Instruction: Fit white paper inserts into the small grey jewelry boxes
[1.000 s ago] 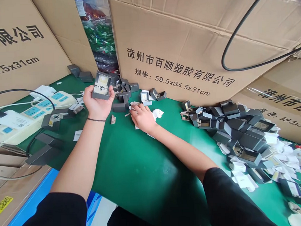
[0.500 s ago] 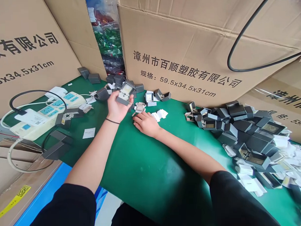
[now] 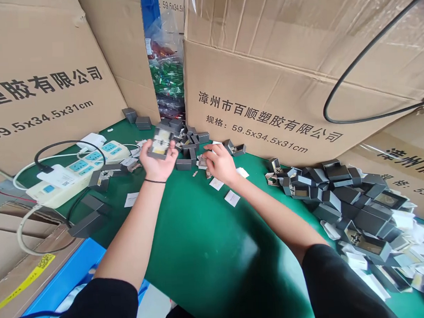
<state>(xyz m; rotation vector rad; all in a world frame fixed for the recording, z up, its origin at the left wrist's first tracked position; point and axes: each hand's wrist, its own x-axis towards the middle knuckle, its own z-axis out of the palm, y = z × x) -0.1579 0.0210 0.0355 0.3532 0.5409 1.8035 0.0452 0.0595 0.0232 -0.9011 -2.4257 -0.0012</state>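
My left hand (image 3: 158, 163) is raised above the green table (image 3: 201, 243), fingers wrapped round a small open grey box (image 3: 160, 143) with a pale insert. My right hand (image 3: 221, 164) reaches toward a cluster of small grey boxes (image 3: 189, 148) by the carton wall; its fingers are curled near a small pale piece, and I cannot make out what they pinch. White paper cards (image 3: 232, 198) lie on the table just beside the right wrist.
A large heap of grey boxes and white inserts (image 3: 356, 205) fills the right side. A white power strip (image 3: 76, 170) with cables lies at the left. Big cardboard cartons (image 3: 282, 82) wall the back. Dark lids (image 3: 87, 223) sit near the left edge.
My right hand has lifted off the table and moved toward the box cluster. My left hand has tilted the open box upright. White cards now lie bare beside the right wrist.
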